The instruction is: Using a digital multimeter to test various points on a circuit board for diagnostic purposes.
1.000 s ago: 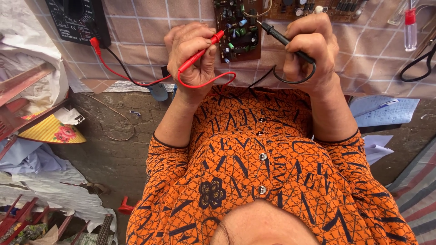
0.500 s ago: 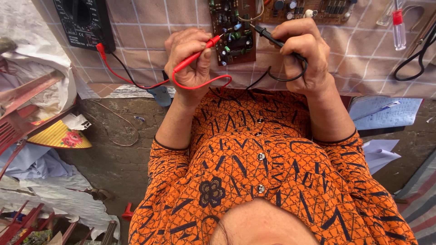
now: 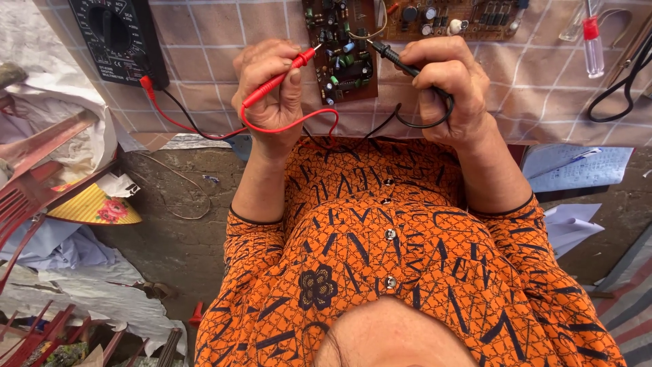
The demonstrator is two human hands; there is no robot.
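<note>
L hand (image 3: 272, 92) is clenched round the red probe (image 3: 280, 77), tip angled up-right from the grip onto the edge of the brown circuit board (image 3: 341, 51), which lies between the two hands on a checked cloth (image 3: 224, 68). R hand (image 3: 451, 88) grasps the black probe (image 3: 397, 60) — tip pointing up-left from that grip, touching the board near its top right. Red lead loops just below the L fist, then runs off left to the black multimeter (image 3: 119, 37), well left of the grip. Black lead curls under the R fist. Second board (image 3: 448, 19) sits just above the R hand; a red-capped clear tube (image 3: 592, 44) and a black cable (image 3: 621, 88) lie further right. Orange patterned sleeves below both wrists.
</note>
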